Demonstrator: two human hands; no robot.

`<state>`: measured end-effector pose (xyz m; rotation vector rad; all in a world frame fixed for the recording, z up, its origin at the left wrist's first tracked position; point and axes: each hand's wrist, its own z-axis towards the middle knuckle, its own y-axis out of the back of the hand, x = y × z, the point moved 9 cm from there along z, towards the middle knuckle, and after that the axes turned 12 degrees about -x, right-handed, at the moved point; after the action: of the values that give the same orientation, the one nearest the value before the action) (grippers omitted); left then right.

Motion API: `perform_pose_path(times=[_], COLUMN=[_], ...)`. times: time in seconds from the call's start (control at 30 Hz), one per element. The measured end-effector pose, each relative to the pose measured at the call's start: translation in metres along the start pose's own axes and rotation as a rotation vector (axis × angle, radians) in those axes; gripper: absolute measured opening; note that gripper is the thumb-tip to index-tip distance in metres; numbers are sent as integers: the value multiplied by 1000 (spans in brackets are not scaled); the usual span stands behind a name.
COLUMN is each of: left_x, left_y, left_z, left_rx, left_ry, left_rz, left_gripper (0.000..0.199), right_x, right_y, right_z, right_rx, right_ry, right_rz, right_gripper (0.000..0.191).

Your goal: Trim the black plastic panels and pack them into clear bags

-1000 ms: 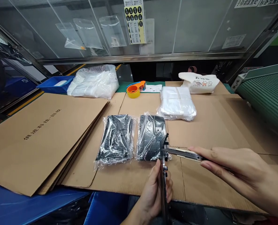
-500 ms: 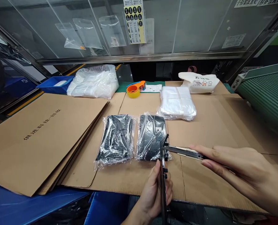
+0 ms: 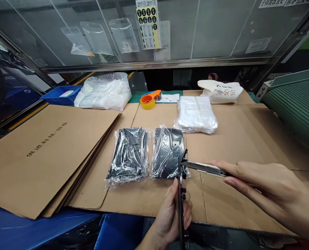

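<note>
Only slightly, the knife has shifted up the edge of the upright black part. At far left, we see a blue tray holding something white we cannot identify. Nearer the middle, two clear bags hold black pieces, blurred by glare. Our left hand pinches the black part before the right-hand bag, some fingers hidden behind it; its lower end is cut off. Our right hand pinches the knife, covering its rear.
</note>
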<state>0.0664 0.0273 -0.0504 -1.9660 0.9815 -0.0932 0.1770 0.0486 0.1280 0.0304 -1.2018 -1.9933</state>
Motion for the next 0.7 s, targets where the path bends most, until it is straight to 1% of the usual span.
perform_pose_path(times=[0.13, 0.23, 0.33, 0.4, 0.43, 0.5, 0.53, 0.57, 0.6, 0.63, 0.7], left_x=[0, 0, -2, -5, -8, -18, -24, -31, -37, -44, -53], left_y=[-4, -5, -5, -3, -1, 7, 11, 15, 18, 20, 20], left_z=[0, 1, 1, 0, -1, -5, -8, -11, -14, -16, -18], left_rx=[62, 100, 96, 51, 4, -133, -210, -279, -334, -374, -412], left_ry=[-19, -17, -13, -14, -24, -84, -129, -180, -237, -290, -372], left_rz=[4, -5, -32, -48, -59, -89, -102, -114, -127, -137, -140], left_gripper=[51, 50, 49, 47, 45, 36, 32, 32, 35, 40, 48], right_x=[1, 4, 4, -6, -16, -49, -68, -88, -104, -118, -139], right_y=[0, -5, -9, -10, -10, -14, -20, -29, -40, -53, -75], right_z=[-1, -6, -10, -12, -14, -25, -36, -49, -63, -77, -101], right_rx=[-12, 51, 105, 64, 10, -119, -173, -201, -204, -178, -161], right_ry=[-3, -30, -85, -139, -187, -332, -412, -486, -528, -548, -544], right_rz=[6, 41, 132, 188, 199, 170, 130, 77, 21, -38, -131], right_gripper=[43, 42, 38, 32, 29, 27, 28, 31, 33, 34, 39])
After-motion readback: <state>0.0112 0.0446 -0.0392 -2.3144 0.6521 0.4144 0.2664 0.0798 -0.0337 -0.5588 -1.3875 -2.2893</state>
